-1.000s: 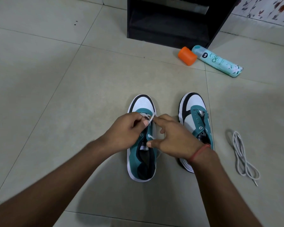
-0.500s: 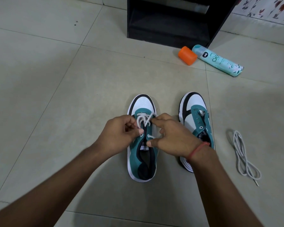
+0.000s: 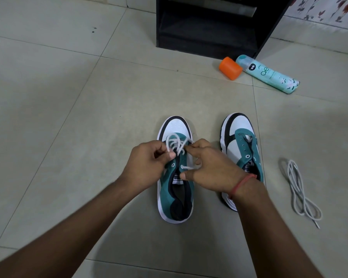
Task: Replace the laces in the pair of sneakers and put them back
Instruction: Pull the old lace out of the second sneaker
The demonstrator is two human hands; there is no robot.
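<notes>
Nearest the camera, reaching in from the bottom edge on two bare forearms. Left hand (image 3: pixel 147 166) curling its fingers and pinching one strand of the white lace (image 3: pixel 176 144), thumb pressing it against the forefinger. Right hand (image 3: pixel 210 167) pinching the other strand at the far fingertips, remaining fingers loosely bent, thumb lying across the tongue label; wearing a red thread (image 3: pixel 242 183) at the wrist.

Beneath both hands, standing flat on the tiled floor (image 3: pixel 68 117), toe pointing far: left sneaker (image 3: pixel 176 197), teal, white and black. Showing lace crossing only at the far eyelets, near eyelets lying open. Judging the step in hand as threading the new lace through this first shoe, early in the run.

Just right of it, partly hiding under the right wrist: right sneaker (image 3: pixel 239 137), showing no lace. Farther right, well apart: spare lace (image 3: pixel 297 189), lying looped on the floor, apparently awaiting that shoe.

Calling next for drawing both strands even, then feeding each tip through the next near eyelet, crossing over the tongue.

Far right, lying on its side: spray can (image 3: pixel 269 74) with orange cap (image 3: pixel 229 68). Beyond it, standing against the wall: black shelf unit (image 3: pixel 209 35), probably the return place.
</notes>
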